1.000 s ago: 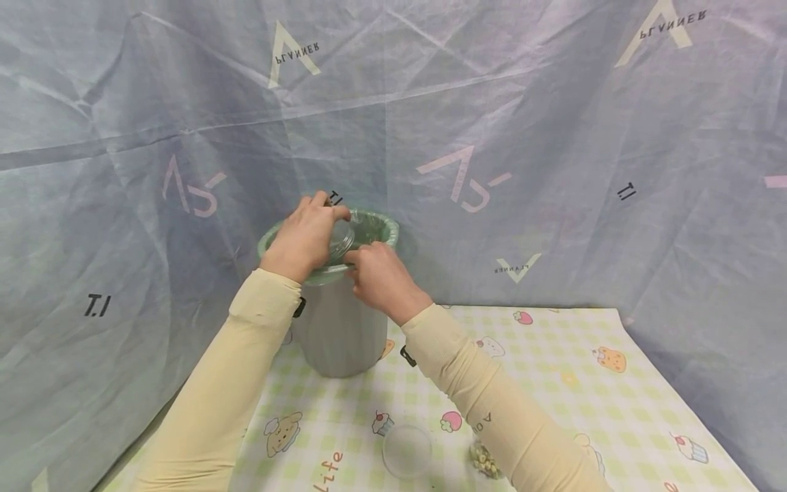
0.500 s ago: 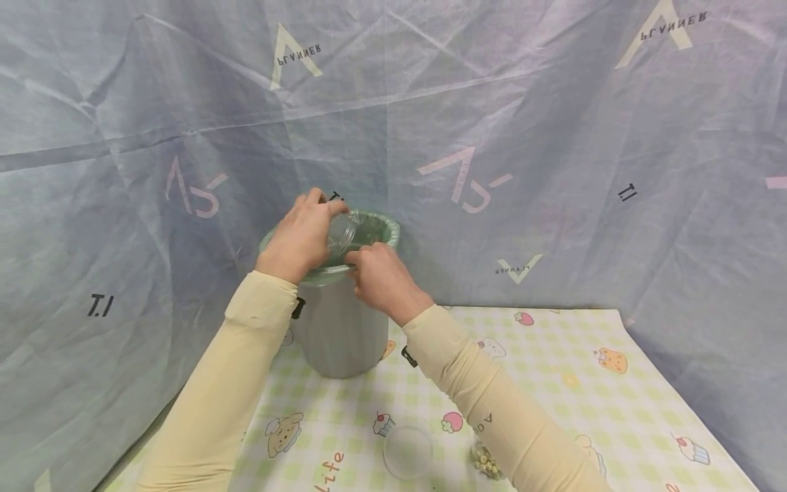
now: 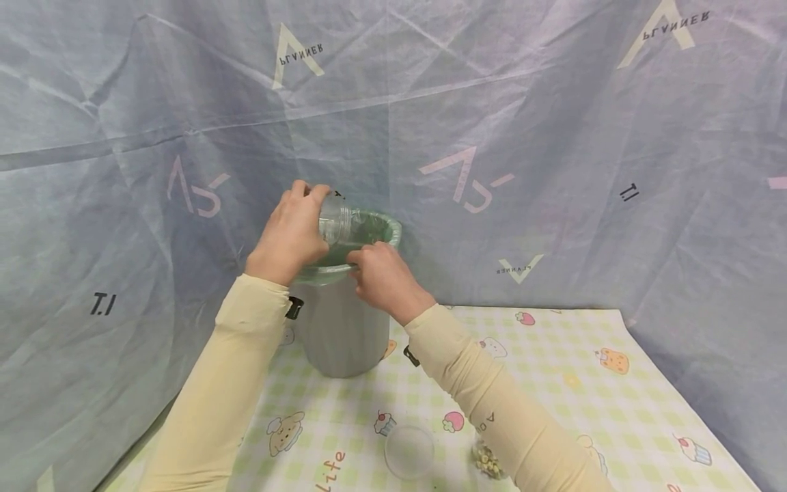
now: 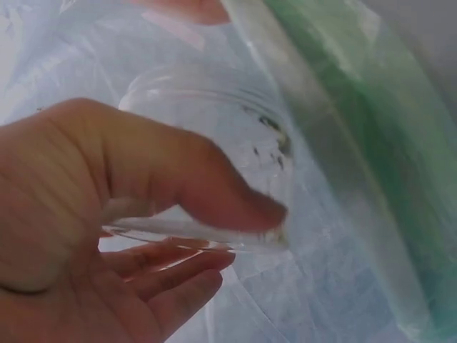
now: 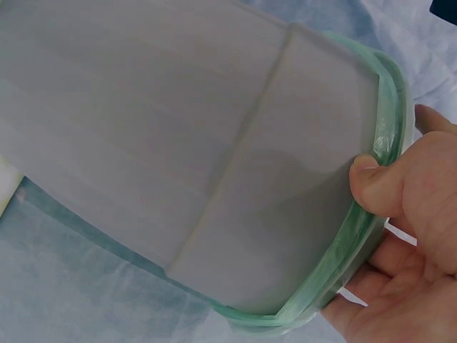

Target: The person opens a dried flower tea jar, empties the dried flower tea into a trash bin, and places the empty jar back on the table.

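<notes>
Two items are lying nearest you on the checked cloth: a clear disc and, to its right, a clump of pale yellowish pieces, your right sleeve partly covering it. Farther off, a grey bin is standing upright, left of centre. Your right hand is pinching its green liner at the near right rim, thumb outside. Your left hand is grasping a clear jar, thumb on the near side; the jar is leaning sideways above the bin's left part, mouth facing right, dark specks showing on its wall. Beyond, grey-blue printed fabric is hanging.
</notes>
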### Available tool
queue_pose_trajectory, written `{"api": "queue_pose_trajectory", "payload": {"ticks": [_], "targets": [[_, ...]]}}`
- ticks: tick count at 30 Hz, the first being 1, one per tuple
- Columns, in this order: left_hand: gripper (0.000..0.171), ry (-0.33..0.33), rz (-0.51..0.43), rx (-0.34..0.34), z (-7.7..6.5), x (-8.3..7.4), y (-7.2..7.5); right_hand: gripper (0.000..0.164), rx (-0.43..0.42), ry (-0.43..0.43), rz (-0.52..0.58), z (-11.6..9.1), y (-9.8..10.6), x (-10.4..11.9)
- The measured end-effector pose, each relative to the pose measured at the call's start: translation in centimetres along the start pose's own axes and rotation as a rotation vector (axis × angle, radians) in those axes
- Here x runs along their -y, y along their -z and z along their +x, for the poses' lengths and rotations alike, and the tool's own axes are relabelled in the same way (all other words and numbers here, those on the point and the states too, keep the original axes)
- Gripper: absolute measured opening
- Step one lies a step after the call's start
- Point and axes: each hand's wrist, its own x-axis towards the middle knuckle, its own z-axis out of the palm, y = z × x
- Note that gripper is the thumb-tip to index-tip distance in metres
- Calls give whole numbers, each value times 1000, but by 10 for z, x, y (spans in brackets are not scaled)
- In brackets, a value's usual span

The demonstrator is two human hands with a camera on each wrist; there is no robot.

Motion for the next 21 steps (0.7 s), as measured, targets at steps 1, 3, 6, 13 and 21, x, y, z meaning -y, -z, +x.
{"api": "queue_pose_trajectory", "payload": {"ticks": [1,3,6,13,21], "targets": [[86,4,-4,-10,-1,0,1,6,1,0,0,0,0,0],[89,14,-17,-26,-4,1,4,6,2,-3,-6,0,0,1],[90,35,-39,-53,-9,2,9,5,10,-1,-8,1,0,2],[88,93,-82,-99,-15,2,14,5,30,-5,1,1,-1,1],[104,179,-139,-114,-16,4,11,6,24,-6,1,1,1,2]]}}
